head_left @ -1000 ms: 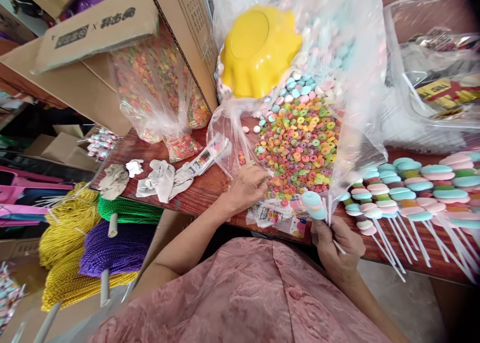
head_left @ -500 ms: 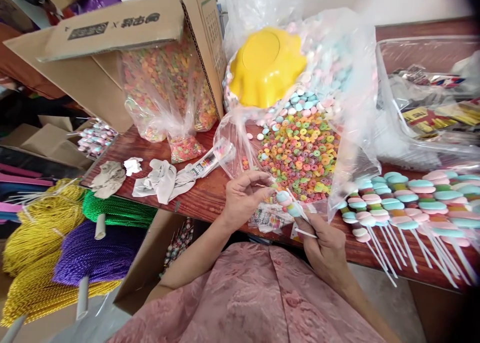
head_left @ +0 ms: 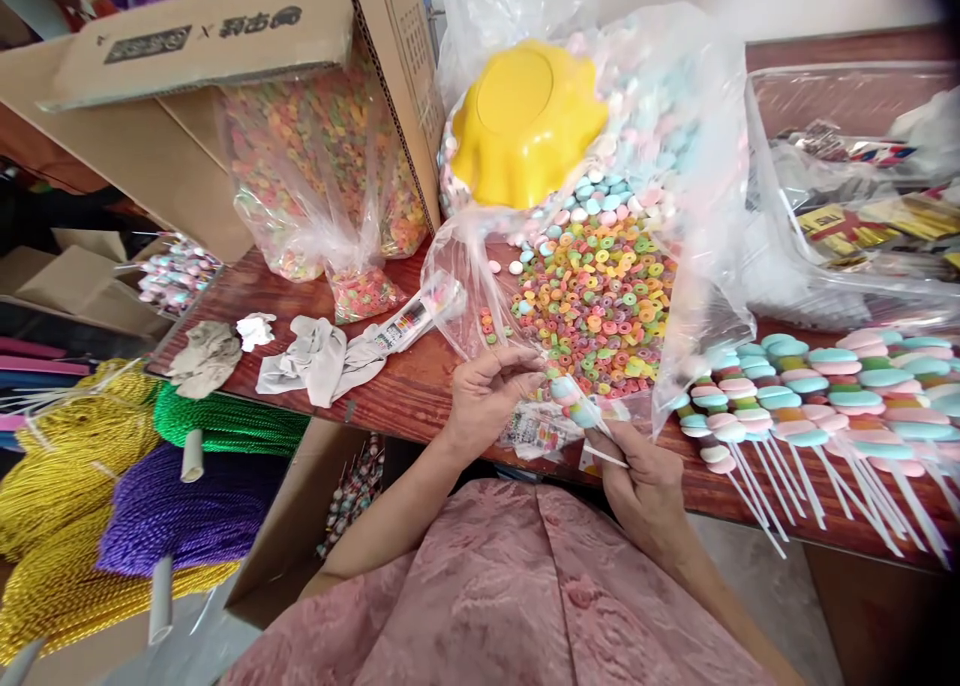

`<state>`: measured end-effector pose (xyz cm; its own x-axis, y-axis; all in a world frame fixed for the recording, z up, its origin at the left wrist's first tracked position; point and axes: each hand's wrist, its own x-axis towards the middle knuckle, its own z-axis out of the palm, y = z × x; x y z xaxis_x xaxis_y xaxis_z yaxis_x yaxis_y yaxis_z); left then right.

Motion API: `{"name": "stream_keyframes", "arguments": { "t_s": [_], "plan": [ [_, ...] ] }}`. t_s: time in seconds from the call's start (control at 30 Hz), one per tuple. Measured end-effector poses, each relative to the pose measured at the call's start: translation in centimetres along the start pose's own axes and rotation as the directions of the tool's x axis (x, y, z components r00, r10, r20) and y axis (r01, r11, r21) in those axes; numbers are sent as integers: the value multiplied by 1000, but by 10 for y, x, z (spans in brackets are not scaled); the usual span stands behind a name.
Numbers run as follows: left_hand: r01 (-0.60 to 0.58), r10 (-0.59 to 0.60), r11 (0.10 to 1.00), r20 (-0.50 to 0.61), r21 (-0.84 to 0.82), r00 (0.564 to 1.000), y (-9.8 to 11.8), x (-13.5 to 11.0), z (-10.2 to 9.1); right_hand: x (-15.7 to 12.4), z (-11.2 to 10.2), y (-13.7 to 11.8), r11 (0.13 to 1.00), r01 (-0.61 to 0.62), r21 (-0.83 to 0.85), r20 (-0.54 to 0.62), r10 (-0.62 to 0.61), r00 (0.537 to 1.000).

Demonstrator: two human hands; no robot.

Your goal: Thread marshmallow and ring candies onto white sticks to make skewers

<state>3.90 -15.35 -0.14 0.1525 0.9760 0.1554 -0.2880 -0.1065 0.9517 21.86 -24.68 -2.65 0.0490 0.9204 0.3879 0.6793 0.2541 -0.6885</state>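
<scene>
Nearest, a pink brocade garment [head_left: 510, 586], matt, with a raised floral weave. Just beyond, right hand [head_left: 645, 486] closed around the lower end of a candy stick [head_left: 576, 404]: a thin, smooth white rod threaded near the top with rounded pastel discs, blue and pink, chalky-looking. Long axis slanting from that fist up and to the left, free tip ending at the left hand [head_left: 487, 396]. Left thumb and fingers pinched shut right at the tip; contents of the pinch too small to tell. Under the right thumb, a second bare white stick [head_left: 604, 455], poking leftward. Both hands over the near edge of the reddish wooden table [head_left: 420, 391], glossy-grained. Just behind the tip, a heap of small ring candies [head_left: 600, 296], many-coloured and sugary, inside a crinkled clear plastic bag [head_left: 705, 266]. To the right, a row of finished skewers [head_left: 810, 396], sticks pointing toward the edge. To the left, crumpled grey cloths [head_left: 315, 356]. Farther back, an upturned yellow bowl [head_left: 525, 126], scalloped hard plastic, resting on pastel discs; beside it, an open cardboard box [head_left: 187, 36].
</scene>
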Motion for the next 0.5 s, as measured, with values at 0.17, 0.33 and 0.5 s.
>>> {"name": "stream_keyframes", "arguments": {
  "t_s": [0.17,0.33,0.5],
  "plan": [
    [155,-158,973,-5,-169,987,-4,5,-2,2,1,-1,998,58,5,14,-58,998],
    [203,-193,956,66,-213,979,1,5,-3,3,-1,-4,999,26,26,53,-27,998],
    [320,-294,909,132,-267,947,2,6,-1,6,0,-11,995,19,95,37,-23,999]
  ]
}}
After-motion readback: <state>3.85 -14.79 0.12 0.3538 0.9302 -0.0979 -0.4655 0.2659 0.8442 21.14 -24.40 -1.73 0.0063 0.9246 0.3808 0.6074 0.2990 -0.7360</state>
